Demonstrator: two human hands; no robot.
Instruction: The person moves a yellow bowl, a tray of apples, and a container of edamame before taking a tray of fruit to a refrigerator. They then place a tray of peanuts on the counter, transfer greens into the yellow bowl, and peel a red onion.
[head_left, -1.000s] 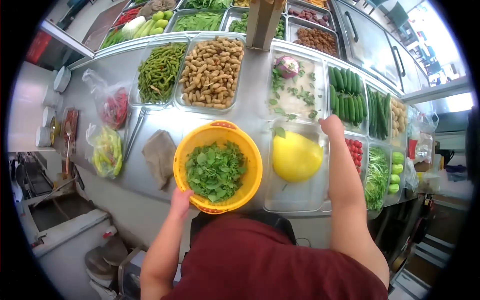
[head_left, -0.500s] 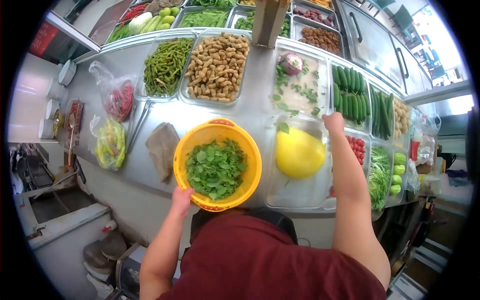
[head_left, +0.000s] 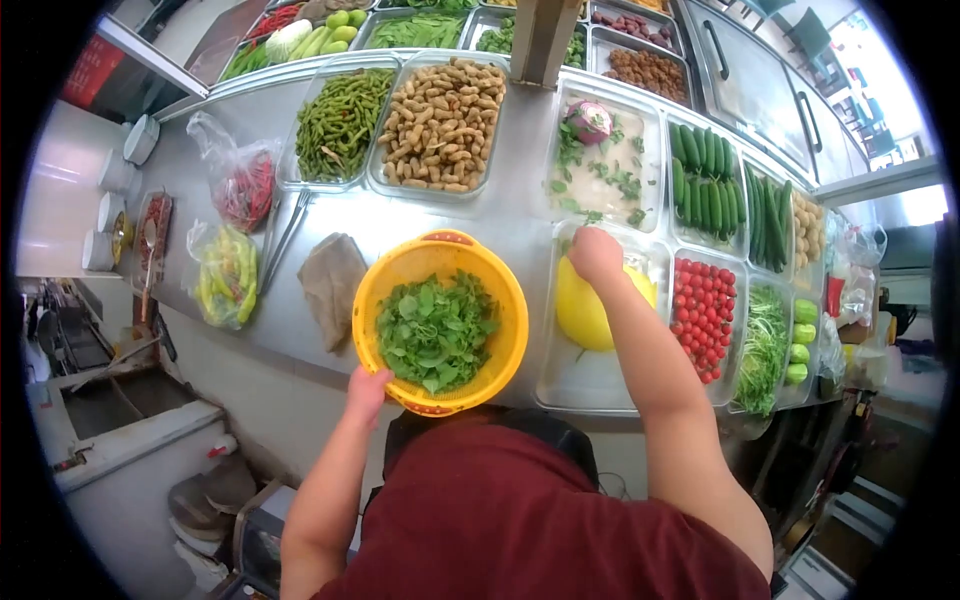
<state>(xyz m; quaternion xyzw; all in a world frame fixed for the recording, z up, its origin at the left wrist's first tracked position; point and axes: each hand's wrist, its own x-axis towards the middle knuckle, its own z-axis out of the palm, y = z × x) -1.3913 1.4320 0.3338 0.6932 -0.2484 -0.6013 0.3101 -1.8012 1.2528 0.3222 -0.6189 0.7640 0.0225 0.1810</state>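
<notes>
My left hand (head_left: 369,392) grips the near-left rim of a yellow plastic colander (head_left: 514,345). A heap of green leafy sprigs (head_left: 436,330) lies inside it. My right hand (head_left: 597,252) is closed, fingers bent down, at the far end of a clear tray (head_left: 575,392). That tray holds a large smooth yellow fruit (head_left: 585,318), partly covered by my hand and forearm. What the right fingertips hold, if anything, is hidden. Just beyond them, another clear tray (head_left: 600,196) holds a purple-and-white round vegetable (head_left: 590,122) and scattered green leaves (head_left: 627,184).
Left of the colander are a brown cloth (head_left: 332,290), metal tongs (head_left: 288,235) and bagged peppers (head_left: 226,280). Behind stand trays of peanuts (head_left: 440,125) and green pods (head_left: 343,125). Cherry tomatoes (head_left: 704,318) and cucumbers (head_left: 708,180) are at the right. A post (head_left: 542,45) rises behind.
My right hand has moved left and nearer, from beside the cucumbers to the fruit tray's far end, covering where a leaf lay. The cherry tomatoes are now uncovered. My left hand stays on the colander.
</notes>
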